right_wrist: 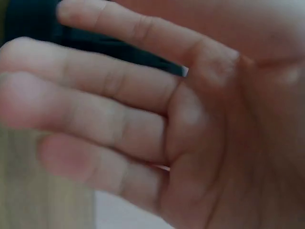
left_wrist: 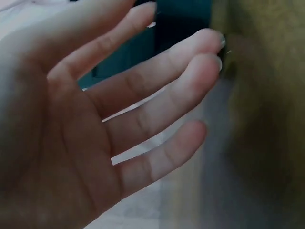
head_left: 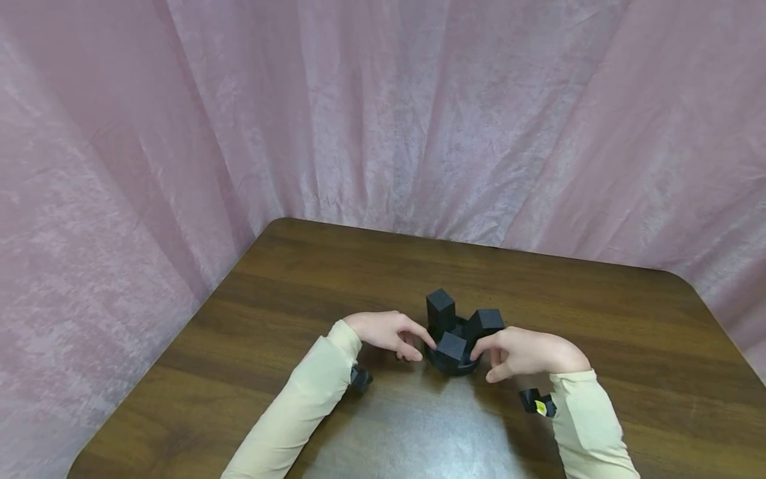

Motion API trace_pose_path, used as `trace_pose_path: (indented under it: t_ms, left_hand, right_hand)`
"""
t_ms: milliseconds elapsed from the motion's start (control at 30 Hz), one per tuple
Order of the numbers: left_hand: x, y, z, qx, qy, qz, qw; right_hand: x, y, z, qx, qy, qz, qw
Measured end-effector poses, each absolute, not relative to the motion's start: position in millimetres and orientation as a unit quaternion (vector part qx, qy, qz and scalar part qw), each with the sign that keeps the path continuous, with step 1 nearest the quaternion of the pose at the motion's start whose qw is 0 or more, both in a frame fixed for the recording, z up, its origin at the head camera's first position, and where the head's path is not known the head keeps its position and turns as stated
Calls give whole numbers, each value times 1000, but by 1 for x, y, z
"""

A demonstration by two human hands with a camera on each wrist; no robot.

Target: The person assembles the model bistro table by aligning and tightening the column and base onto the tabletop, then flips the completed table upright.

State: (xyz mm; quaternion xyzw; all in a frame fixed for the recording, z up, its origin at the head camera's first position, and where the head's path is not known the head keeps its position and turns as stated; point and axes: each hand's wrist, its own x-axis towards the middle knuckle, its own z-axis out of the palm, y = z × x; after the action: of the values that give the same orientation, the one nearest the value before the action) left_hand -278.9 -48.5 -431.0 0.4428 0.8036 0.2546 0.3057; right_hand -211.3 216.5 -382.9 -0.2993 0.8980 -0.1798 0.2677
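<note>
A black round base (head_left: 443, 365) stands on the table, with three square-topped black blocks rising from it: one at the back left (head_left: 441, 307), one at the right (head_left: 486, 322) and one in front (head_left: 451, 347). From the left side my left hand (head_left: 391, 334) reaches to the front block, its index fingertip right at that block. My right hand (head_left: 529, 352) comes in from the opposite side, index fingertip at the base's right edge. Both wrist views show loosely bent, spread fingers with nothing in the palms; dark parts of the black object show behind the left fingers (left_wrist: 162, 105) and right fingers (right_wrist: 109, 81).
The brown wooden table (head_left: 335, 266) has rounded far corners. Behind and left of it hangs a pink curtain (head_left: 383, 120). A small black camera sits under each wrist, the left camera (head_left: 360, 378) and the right camera (head_left: 538, 402). Light glares off the near tabletop.
</note>
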Motion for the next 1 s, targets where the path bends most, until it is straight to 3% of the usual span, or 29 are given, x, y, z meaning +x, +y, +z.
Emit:
trace_pose_path:
  t_ms: [167, 367, 867, 1000]
  left_hand:
    - [-278, -42, -435, 452, 819, 219, 278]
    - [-277, -37, -435, 461, 835, 201, 225]
    - [-280, -44, -425, 456, 836, 248, 177]
    - [-282, -45, -424, 435, 844, 278, 148]
  right_hand:
    - [-215, 210, -393, -266, 892, -198, 305]
    - [-217, 214, -397, -274, 889, -211, 300]
    - [-219, 230, -395, -320, 890, -234, 224]
    - [-221, 227, -395, -327, 902, -231, 164]
